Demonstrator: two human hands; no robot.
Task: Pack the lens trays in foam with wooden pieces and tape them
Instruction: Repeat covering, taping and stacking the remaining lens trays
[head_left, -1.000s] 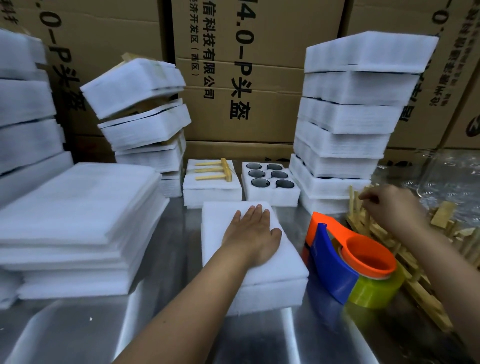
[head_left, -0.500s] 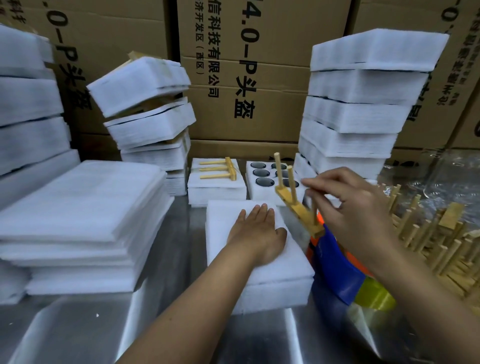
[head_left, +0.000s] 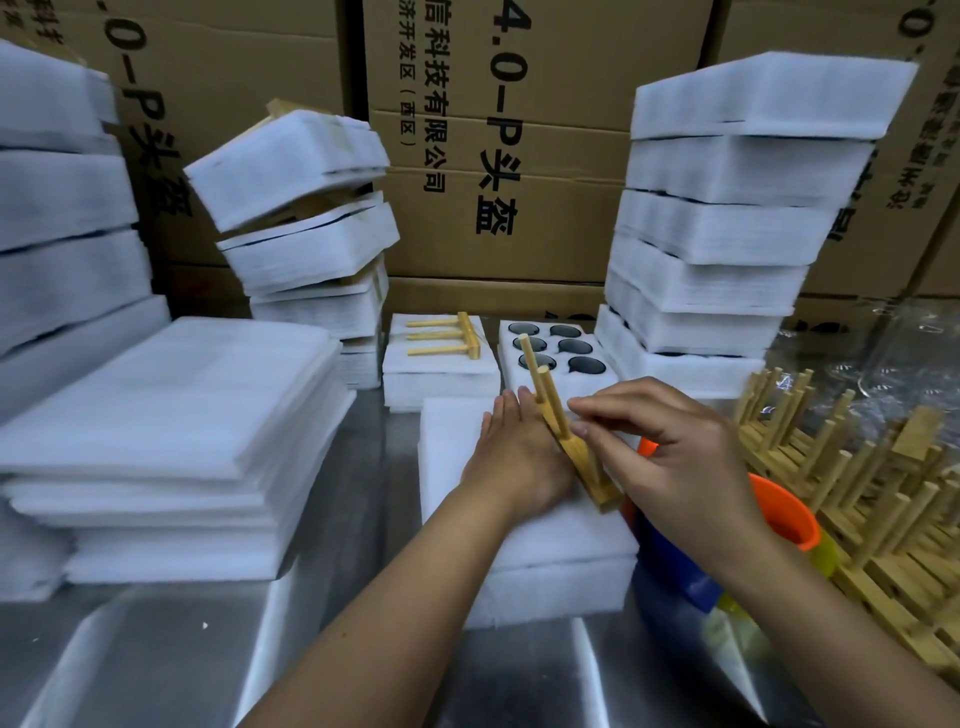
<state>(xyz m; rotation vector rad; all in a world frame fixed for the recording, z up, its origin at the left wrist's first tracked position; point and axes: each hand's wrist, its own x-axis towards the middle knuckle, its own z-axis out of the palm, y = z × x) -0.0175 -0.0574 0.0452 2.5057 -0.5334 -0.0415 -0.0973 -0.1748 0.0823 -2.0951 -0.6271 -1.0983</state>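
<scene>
Hands in view: two, the left hand (head_left: 519, 457) and the right hand (head_left: 680, 467). Open lens tray (head_left: 597, 383): one, with six dark lenses counted. Single wooden pieces: two, the held wooden piece (head_left: 582, 457) and the back wooden piece (head_left: 449, 335), which shows three pegs. Tape dispenser (head_left: 779, 514): one. Right foam stack (head_left: 727, 228): at least six packs. Wooden pile (head_left: 883, 493): too tangled to count.

1. A steel table (head_left: 156, 665) carries everything.
2. Left edge: a wide stack of foam sheets (head_left: 171, 415).
3. Middle: a foam pack (head_left: 545, 571), with a tape dispenser (head_left: 675, 571) just beside it on the right.
4. Right edge: a heap of wooden pieces (head_left: 883, 519).
5. Back edge: two pack stacks (head_left: 311, 249) (head_left: 727, 234), with a foam block (head_left: 441, 374) and a lens tray (head_left: 543, 338) between them.
</scene>
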